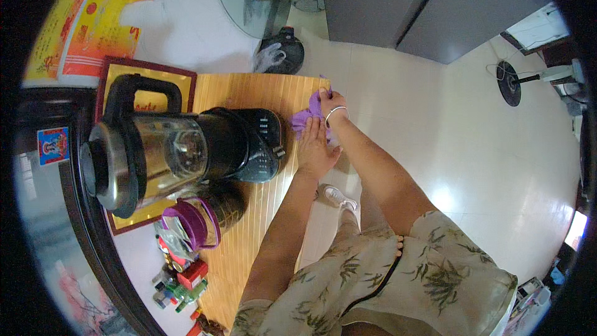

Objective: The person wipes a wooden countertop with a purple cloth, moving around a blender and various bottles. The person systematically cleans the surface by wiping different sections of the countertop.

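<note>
A purple cloth [302,119] lies bunched on the right edge of the slatted wooden tabletop [261,90], near its far corner. My right hand [333,104], with a bracelet at the wrist, grips the cloth at that corner, its fingers curled round it. My left hand [317,154] rests just nearer to me, fingers stretched out with their tips on the cloth and the thumb apart. Left of both hands stands a blender [171,152] with a clear jug, a black handle and a black control base [264,143]. A cord lies against that base.
Beside the blender is a jar with a purple lid [186,224]. Small boxes and bottles [189,277] crowd the table's left side. A gold framed plaque [186,84] leans behind the blender. On the floor sit a dark round container [289,50] and grey cabinets [379,6].
</note>
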The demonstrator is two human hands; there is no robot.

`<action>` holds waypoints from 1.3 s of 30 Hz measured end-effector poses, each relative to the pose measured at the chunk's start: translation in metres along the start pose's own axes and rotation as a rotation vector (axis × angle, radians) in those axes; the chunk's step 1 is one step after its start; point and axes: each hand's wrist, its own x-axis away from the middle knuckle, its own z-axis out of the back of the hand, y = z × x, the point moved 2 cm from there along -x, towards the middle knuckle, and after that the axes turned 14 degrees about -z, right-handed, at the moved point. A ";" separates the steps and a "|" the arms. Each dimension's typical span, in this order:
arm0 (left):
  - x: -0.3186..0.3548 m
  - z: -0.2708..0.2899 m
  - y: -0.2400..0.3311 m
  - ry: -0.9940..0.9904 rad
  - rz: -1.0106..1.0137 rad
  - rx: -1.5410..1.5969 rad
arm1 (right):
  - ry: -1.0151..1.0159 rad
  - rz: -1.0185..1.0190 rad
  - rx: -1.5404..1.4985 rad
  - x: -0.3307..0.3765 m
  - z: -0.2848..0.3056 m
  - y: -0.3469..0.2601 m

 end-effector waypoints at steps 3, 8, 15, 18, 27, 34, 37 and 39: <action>0.030 -0.008 0.004 -0.039 0.010 -0.017 | -0.042 -0.036 -0.093 0.025 -0.007 0.026; 0.053 -0.001 0.016 -0.117 0.041 -0.017 | -0.185 -0.032 0.139 0.044 -0.035 0.078; -0.027 0.008 -0.002 0.016 0.002 -0.072 | -0.048 -0.082 -0.016 0.009 0.003 -0.011; -0.014 0.003 0.006 0.028 0.014 -0.054 | -0.100 -0.091 -0.066 0.009 0.001 0.001; 0.024 0.000 0.015 -0.067 0.049 -0.067 | -0.260 0.089 -0.136 0.033 -0.023 0.070; -0.038 0.014 -0.008 0.039 0.007 -0.064 | -0.023 -0.071 -0.071 0.016 0.006 -0.019; -0.027 0.011 0.011 0.036 0.031 -0.049 | -0.094 -0.005 -0.128 -0.006 0.010 0.015; 0.003 0.013 0.007 0.033 0.078 -0.073 | -0.306 -0.398 -0.492 0.036 0.014 -0.002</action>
